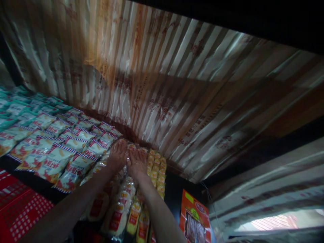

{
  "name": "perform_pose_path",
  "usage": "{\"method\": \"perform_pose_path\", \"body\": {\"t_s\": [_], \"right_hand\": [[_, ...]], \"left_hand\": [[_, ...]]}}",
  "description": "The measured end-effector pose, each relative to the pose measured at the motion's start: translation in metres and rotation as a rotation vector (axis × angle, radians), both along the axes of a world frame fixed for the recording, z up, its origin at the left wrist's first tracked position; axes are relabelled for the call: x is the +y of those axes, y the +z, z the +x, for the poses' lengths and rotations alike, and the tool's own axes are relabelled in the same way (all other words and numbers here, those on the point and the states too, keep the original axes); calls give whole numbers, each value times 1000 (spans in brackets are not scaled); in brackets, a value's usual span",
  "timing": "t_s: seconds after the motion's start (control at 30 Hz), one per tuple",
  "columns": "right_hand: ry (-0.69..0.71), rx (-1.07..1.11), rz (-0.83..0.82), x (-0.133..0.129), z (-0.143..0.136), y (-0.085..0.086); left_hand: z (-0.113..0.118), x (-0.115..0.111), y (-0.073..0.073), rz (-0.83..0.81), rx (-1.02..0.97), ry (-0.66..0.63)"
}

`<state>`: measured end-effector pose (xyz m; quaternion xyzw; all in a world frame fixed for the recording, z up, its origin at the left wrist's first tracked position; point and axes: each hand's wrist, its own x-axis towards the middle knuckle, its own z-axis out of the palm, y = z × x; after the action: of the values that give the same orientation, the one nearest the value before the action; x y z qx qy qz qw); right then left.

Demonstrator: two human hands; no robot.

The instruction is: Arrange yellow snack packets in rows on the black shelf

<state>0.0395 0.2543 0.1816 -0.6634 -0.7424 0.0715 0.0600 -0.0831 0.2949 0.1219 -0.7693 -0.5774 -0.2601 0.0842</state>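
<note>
Both arms reach forward over rows of clear-wrapped snack packs (116, 216) on a dark surface. My left hand (117, 156) rests on the far end of these packs, fingers stretched out over the wrappers. Just to its right, my right hand (137, 163) lies palm down on the same far packs, its fingers extended too. Whether either palm presses on one pack or several cannot be made out in the dim light. Small yellow packs (156, 168) line up right of my right hand. White and blue-striped snack bags (76, 143) stand in rows left of my left hand.
Teal bags (22, 106) fill the far left. A red perforated basket (27, 211) sits at the lower left. An orange packet (194, 217) lies at the lower right on the black surface (174, 189). Pleated printed plastic sheeting (162, 87) hangs behind the goods.
</note>
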Motion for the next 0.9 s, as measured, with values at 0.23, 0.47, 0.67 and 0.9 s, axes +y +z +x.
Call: {"method": "perform_pose_path", "body": {"t_s": [0.23, 0.47, 0.67, 0.9], "right_hand": [[-28, -6, -20, -10, 20, 5], [-21, 66, 18, -11, 25, 4], [-194, 116, 198, -19, 56, 13], [-444, 338, 258, -30, 132, -9]], "left_hand": [[19, -14, 1, -30, 40, -102], [18, -16, 7, -41, 98, -134], [41, -28, 16, -16, 70, -191], [87, -39, 15, 12, 25, -325]]}}
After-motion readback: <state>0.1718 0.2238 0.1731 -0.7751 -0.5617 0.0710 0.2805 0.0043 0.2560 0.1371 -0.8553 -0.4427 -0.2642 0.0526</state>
